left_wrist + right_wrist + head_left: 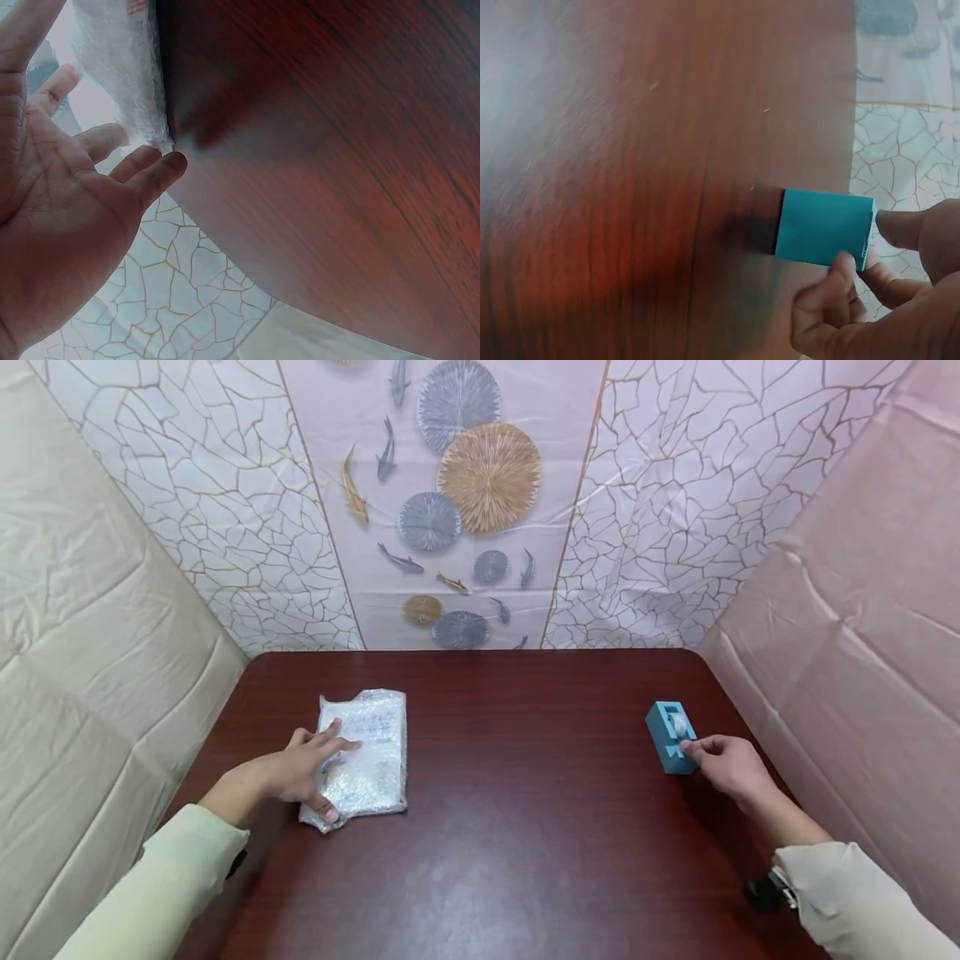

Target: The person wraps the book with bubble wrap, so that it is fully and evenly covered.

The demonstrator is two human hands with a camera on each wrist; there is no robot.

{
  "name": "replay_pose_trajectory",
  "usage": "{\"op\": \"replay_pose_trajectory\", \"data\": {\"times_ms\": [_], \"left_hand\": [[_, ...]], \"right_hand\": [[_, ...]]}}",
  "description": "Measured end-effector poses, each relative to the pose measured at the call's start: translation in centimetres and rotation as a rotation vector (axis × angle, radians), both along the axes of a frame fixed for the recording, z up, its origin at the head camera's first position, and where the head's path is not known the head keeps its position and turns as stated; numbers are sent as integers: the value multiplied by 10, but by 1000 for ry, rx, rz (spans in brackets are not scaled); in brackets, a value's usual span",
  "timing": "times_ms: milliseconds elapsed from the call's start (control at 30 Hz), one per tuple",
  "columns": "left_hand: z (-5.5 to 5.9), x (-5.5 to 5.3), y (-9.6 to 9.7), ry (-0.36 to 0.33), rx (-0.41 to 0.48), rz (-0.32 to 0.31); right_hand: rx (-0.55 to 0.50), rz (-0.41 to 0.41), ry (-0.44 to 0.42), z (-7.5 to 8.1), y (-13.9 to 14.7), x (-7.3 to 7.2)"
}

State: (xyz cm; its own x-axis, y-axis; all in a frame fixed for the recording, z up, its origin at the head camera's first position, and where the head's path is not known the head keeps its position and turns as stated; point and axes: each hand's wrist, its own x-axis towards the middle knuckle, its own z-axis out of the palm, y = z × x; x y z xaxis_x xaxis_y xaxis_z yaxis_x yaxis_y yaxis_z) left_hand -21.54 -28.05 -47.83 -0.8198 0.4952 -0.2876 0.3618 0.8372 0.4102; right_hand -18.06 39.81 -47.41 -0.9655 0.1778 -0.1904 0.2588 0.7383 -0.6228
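Note:
A flat packet in bubble wrap (378, 777) lies on the left part of the table, and my left hand (303, 766) rests over its left side with fingers spread. In the left wrist view, the fingers of the left hand (82, 165) reach along the wrapped edge (131, 75). On the right stands a small blue tape dispenser (663, 735) with a roll of clear tape (678, 724) in its top. The thumb and fingers of my right hand (731, 766) pinch at the dispenser's upper front edge. In the right wrist view, a fingertip touches the side of the dispenser (821, 229).
The dark red-brown table (510, 827) has rounded far corners. Behind it hangs a patterned sheet (457, 560), with padded cream panels (97, 593) close along both sides. A dark band (768, 892) sits at the right wrist.

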Motion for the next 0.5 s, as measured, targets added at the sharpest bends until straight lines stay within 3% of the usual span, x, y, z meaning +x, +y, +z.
{"op": "replay_pose_trajectory", "data": {"times_ms": [233, 500], "left_hand": [[-1, 1, 0, 4, -5, -5], [0, 0, 0, -1, -5, 2]], "right_hand": [[-283, -90, -124, 5, 1, -3], [-422, -138, -185, 8, -1, -7]]}}
